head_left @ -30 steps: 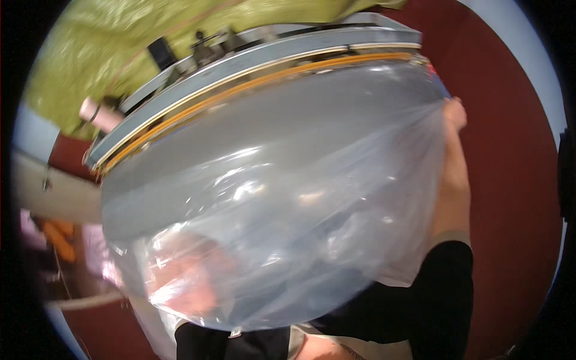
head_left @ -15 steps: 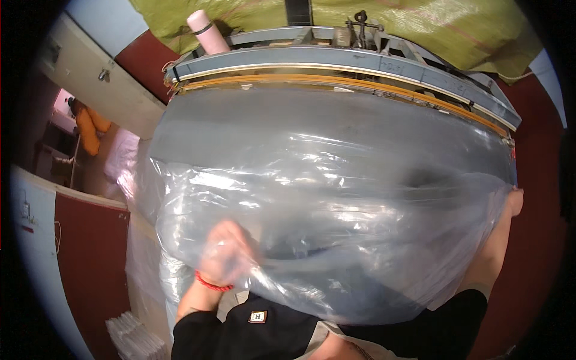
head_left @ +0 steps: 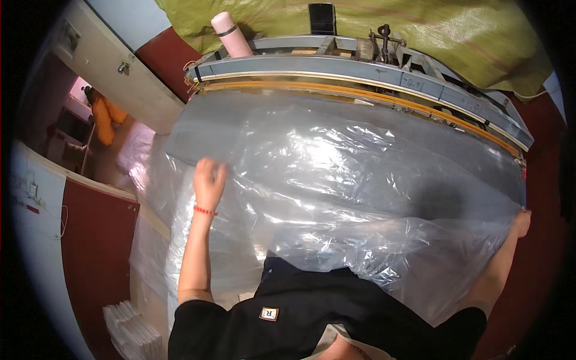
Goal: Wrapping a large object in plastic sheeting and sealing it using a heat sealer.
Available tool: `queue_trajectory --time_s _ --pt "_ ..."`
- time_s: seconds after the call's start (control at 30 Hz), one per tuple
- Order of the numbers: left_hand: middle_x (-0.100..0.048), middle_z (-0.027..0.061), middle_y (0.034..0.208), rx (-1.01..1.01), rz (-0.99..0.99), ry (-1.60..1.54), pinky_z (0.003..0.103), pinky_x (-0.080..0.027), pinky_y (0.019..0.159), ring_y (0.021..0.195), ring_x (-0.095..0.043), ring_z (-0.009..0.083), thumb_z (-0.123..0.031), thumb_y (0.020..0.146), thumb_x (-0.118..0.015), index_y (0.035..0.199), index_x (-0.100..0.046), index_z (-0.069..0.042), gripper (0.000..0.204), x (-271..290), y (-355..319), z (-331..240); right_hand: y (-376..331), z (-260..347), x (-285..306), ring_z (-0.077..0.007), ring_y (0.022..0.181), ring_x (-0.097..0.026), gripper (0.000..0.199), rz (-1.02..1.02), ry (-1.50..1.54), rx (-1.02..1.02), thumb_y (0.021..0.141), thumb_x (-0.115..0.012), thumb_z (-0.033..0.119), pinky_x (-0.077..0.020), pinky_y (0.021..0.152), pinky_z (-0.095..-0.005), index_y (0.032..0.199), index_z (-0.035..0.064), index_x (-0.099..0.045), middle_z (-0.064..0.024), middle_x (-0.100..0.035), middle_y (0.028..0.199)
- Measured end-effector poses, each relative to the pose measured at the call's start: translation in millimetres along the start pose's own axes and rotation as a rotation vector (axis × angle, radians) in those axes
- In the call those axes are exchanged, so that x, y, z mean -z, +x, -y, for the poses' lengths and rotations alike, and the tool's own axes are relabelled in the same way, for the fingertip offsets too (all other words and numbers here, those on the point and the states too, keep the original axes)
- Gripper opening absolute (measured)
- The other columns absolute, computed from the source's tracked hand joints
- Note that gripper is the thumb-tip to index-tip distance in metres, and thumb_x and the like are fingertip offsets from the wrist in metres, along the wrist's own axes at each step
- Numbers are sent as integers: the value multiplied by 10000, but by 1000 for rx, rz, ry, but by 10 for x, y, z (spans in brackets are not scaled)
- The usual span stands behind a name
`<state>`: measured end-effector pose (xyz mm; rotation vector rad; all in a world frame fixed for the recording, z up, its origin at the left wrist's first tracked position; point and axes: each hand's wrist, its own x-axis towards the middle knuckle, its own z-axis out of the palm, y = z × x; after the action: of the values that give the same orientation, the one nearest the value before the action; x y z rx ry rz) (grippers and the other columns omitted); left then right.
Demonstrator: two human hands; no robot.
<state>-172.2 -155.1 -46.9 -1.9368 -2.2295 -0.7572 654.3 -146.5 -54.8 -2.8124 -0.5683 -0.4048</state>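
Observation:
A large clear plastic sheet (head_left: 312, 156), wrinkled and shiny, lies across the grey work surface in front of me and hangs toward my body. My left hand (head_left: 209, 181), with a red bracelet at its wrist, is on the left part of the sheet. Its fingers are curled and closed on the plastic, from which a fold runs off to the right. Out at the far right, my right hand (head_left: 524, 222) grips the sheet's right edge, its fingers partly hidden. Between the two hands the plastic lies in loose, uneven folds.
Behind the sheet runs a long metal frame (head_left: 336, 67) with orange strips (head_left: 288, 86) and a clamp (head_left: 384, 43). A pink bottle (head_left: 232, 35) and a phone (head_left: 322, 19) are at the back. An open door (head_left: 120, 66) stands left; stacked plastic (head_left: 132, 330) lies lower left.
My left hand has moved forward and slightly left, drawing plastic away from my body. My right hand stays at the right edge, slightly lower in view. The folds have shifted.

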Motion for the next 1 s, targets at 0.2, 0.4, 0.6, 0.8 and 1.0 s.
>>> queue_trajectory --time_s 0.2,0.4,0.6,0.8,1.0 --pt "-414 133 1230 -327 174 60 437 -295 939 1153 -355 333 -246 803 -483 1137 -487 -125 356 -511 862 333 -70 106 22 -323 942 -526 322 50 36 -3 865 -366 345 -419 749 -423 1005 95 -511 -127 -559 1027" --pt "-239 45 1368 -92 338 143 578 -150 937 1265 -178 294 -388 859 -389 1261 -362 -250 425 -811 1550 292 107 -32 -161 -327 940 -524 311 50 15 39 859 -378 342 -418 737 -440 993 95 -512 -129 -556 1026" --pt "-479 132 1158 -337 -125 -110 380 -320 923 1123 -396 295 -277 762 -582 1110 -499 -51 424 -761 1598 161 77 -20 -99 -330 927 -528 334 21 -32 22 857 -378 369 -420 724 -430 997 98 -514 -129 -570 995" --pt "-486 95 1136 -157 -77 100 429 -304 898 1142 -362 281 -384 658 -664 1097 -501 -113 541 -924 1497 -4 190 -93 -201 -333 948 -515 376 40 55 6 842 -388 419 -409 742 -428 1002 113 -534 -104 -573 1009" --pt "-547 52 1004 -99 -38 58 400 -348 824 1017 -453 241 -346 636 -681 945 -576 -132 390 -1020 1664 -46 837 -887 -742 -232 839 -552 443 -69 610 145 773 -543 436 -410 751 -330 948 31 -587 -107 -601 928"
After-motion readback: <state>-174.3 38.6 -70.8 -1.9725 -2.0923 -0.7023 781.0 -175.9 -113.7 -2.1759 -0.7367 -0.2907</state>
